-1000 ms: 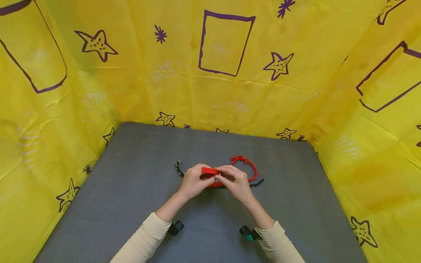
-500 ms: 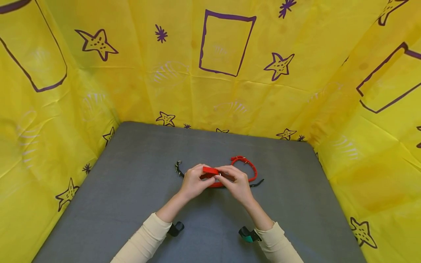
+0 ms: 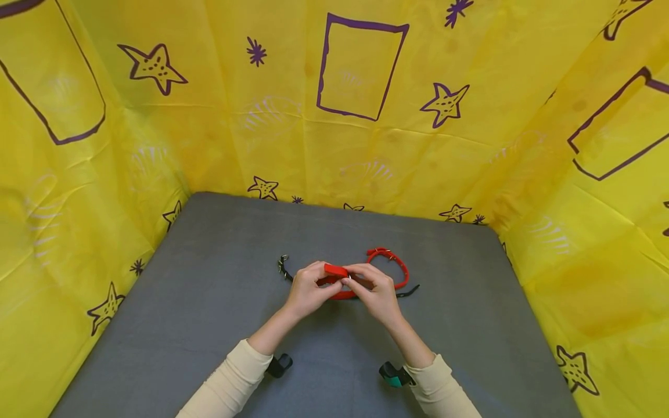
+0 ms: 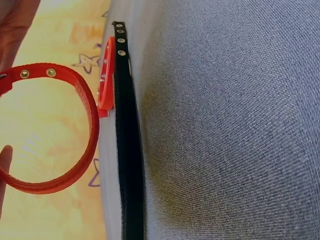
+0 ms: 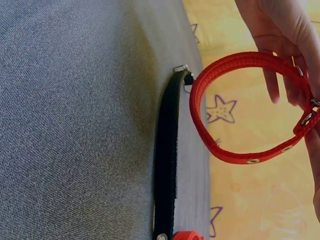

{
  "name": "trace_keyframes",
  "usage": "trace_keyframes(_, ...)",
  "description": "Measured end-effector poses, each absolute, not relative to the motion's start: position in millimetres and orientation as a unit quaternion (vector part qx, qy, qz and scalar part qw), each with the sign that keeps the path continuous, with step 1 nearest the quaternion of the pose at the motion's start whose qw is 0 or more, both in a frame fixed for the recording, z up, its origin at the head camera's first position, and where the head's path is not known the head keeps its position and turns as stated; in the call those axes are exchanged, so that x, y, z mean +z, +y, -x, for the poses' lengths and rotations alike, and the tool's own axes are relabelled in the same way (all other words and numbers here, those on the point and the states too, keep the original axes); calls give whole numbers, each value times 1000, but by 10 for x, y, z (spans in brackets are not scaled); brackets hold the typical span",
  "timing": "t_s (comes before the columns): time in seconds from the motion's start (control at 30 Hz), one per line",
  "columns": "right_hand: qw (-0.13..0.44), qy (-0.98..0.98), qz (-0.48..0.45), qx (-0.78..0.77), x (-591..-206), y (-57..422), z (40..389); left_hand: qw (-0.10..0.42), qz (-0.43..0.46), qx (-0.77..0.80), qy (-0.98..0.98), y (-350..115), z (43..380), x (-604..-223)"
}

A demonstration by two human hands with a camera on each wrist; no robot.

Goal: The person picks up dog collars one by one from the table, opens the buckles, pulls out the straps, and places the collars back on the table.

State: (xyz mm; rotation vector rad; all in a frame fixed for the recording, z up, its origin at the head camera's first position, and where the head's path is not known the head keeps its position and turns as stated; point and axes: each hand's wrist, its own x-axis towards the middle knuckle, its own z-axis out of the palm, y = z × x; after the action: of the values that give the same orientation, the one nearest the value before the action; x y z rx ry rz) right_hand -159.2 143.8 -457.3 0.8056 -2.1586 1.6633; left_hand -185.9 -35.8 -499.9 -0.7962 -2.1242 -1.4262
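A red collar (image 3: 336,271) with metal eyelets is held up between both hands, bent into a loop. My left hand (image 3: 306,288) grips one side of its strap. My right hand (image 3: 378,291) pinches the strap at the metal buckle (image 5: 311,116), which shows in the right wrist view beside the fingers. Seen from the left wrist, the collar's lower curve (image 4: 60,182) hangs clear of the cloth. A black collar (image 4: 129,150) lies stretched out on the grey surface beneath the hands. Behind it rests a second red collar (image 3: 403,273), fastened into a loop.
Grey cloth (image 3: 225,244) covers the tabletop. Yellow fabric walls (image 3: 251,133) with purple drawn stars stand at the back and both sides. A black wrist strap (image 3: 279,364) is on the left forearm, and another strap (image 3: 395,374) is on the right.
The raised piece of red strap between the fingers has shifted slightly to the right. Both hands stay in nearly the same place, and the collars on the table have not moved.
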Motion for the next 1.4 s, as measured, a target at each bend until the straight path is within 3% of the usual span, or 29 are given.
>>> trace_keyframes(0.43,143,-751,-284,579,-4588,1453,1605,212,279,-554,-755,-358,1837,-4992)
trace_keyframes(0.77,116,-771,-278,562,-4693,1522,1656,156,242,-595,-750,-369,1656,-4624)
trace_keyframes(0.97,113,-790,-280,533,-4870,1595,1739,116,208,-626,-743,-395,1661,-4638)
trace_keyframes(1.4,116,-781,-276,548,-4563,1536,1592,64,179,-664,-723,-439,1659,-4627)
